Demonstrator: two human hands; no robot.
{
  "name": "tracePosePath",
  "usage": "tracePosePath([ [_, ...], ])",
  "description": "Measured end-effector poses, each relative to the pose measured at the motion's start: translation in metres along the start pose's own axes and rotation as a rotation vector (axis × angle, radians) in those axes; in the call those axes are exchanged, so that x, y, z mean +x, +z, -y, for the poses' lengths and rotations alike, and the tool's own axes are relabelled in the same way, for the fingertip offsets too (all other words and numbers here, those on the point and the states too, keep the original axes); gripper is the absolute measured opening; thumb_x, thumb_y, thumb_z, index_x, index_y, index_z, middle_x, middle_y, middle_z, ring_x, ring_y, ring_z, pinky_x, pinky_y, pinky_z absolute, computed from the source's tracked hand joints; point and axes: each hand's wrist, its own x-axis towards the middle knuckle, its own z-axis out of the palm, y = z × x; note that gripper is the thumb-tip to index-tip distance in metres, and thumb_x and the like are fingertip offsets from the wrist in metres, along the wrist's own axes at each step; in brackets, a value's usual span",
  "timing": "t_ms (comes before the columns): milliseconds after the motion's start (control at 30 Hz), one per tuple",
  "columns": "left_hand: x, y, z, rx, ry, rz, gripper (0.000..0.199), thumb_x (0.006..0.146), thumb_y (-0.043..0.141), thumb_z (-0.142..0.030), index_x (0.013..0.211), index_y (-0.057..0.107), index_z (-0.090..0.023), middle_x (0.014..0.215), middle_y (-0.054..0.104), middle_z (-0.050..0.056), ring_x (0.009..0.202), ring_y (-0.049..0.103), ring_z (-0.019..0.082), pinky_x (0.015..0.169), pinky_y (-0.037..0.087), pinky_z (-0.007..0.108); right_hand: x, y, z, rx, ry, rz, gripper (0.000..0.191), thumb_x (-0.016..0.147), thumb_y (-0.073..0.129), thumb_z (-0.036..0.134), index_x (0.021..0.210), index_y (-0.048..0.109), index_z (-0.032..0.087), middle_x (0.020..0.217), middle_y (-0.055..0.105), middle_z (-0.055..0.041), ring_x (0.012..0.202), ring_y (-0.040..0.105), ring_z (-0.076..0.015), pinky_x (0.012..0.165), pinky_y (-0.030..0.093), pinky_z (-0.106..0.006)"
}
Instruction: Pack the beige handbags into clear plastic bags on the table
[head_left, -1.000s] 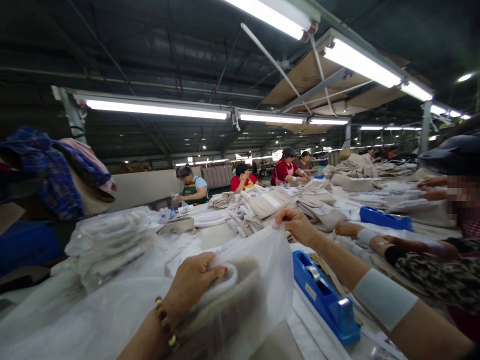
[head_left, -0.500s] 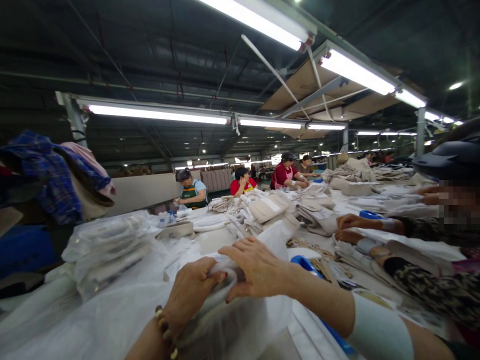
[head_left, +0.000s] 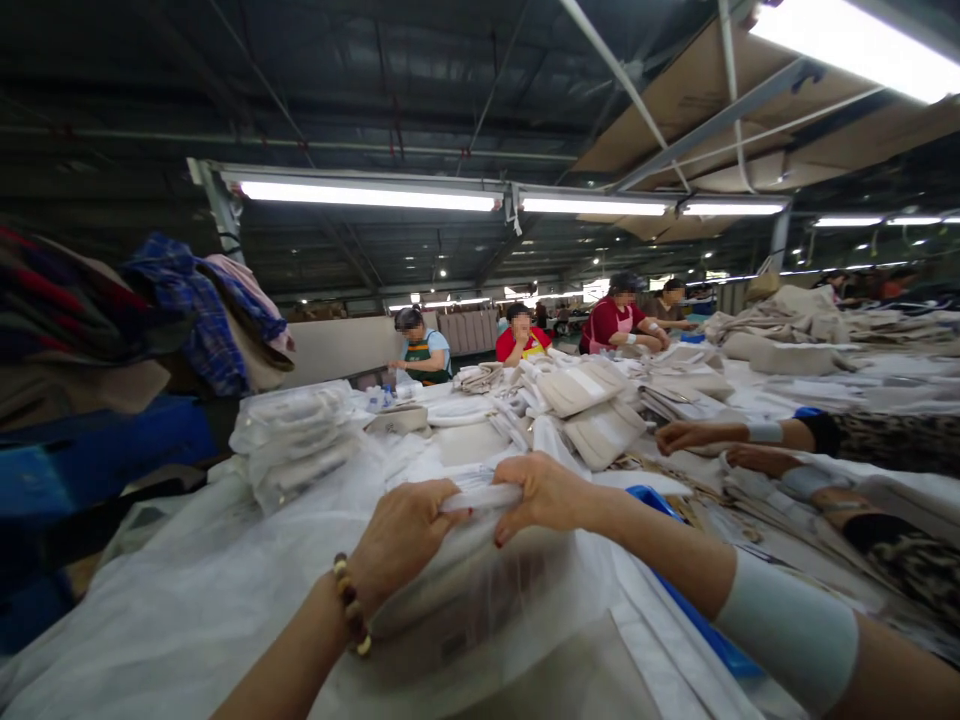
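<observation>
Left hand [head_left: 405, 530] and right hand [head_left: 547, 495]: near each other, fingers pinching the rolled upper edge of one translucent plastic bag [head_left: 525, 585], beige fabric within. Apparent step: edge gripped; next move calls for even tension.

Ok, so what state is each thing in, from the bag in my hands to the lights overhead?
Translucent white plastic bag: top edge gathered; sealed or not, can't tell
Beige folded fabric: inside the bag
Left hand: closed on the bag's edge
Right hand: pinching the same edge
White fluorescent tubes: lit
Blue plaid cloth garment: draped, rumpled
Blue plastic object: partly hidden by right forearm
</observation>
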Motion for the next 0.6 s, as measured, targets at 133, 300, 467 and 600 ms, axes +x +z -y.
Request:
tracePosePath([
  [133,0.0,-0.002,-0.005,-0.041,0.045,0.087,0.042,0.064,0.065,-0.049,0.1,0.063,-0.025,0.093,0.069,0.0,0.085,0.061,0.02,0.068,0.04,0.025,-0.001,-0.002,0.009,-0.08,0.035,0.024,0.032,0.046,0.085,0.029,0.061,0.059,0.017,0.051,0.045,0.0091,0.053,0.045,-0.0089,0.047,0.025,-0.018],
  [300,-0.005,-0.004,-0.02,0.17,0.027,0.171,0.032,0.061,0.069,-0.042,0.089,0.065,-0.027,0.079,0.07,-0.001,0.075,0.063,0.021,0.057,0.038,0.025,-0.005,-0.005,0.013,-0.149,0.026,0.022,0.033,0.052,0.083,0.035,0.054,0.056,0.016,0.044,0.035,0.0097,0.048,0.039,-0.0069,0.045,0.02,-0.018],
  [467,-0.006,-0.008,-0.025,0.313,0.061,0.154,0.025,0.069,0.064,-0.035,0.091,0.067,-0.025,0.079,0.071,0.004,0.076,0.065,0.024,0.059,0.04,0.028,-0.007,-0.007,0.017,-0.365,-0.084,0.025,0.034,0.063,0.076,0.04,0.054,0.055,0.015,0.045,0.035,0.0085,0.047,0.039,-0.007,0.046,0.018,-0.02],
  [600,0.001,-0.031,-0.031,0.464,0.114,0.102,0.029,0.071,0.063,-0.037,0.097,0.067,-0.025,0.078,0.071,0.006,0.078,0.065,0.026,0.06,0.042,0.029,-0.007,-0.022,0.029,-0.463,-0.182,-0.002,0.026,0.074,0.069,0.034,0.06,0.058,0.015,0.054,0.051,0.0033,0.056,0.048,-0.0106,0.05,0.02,-0.023],
])
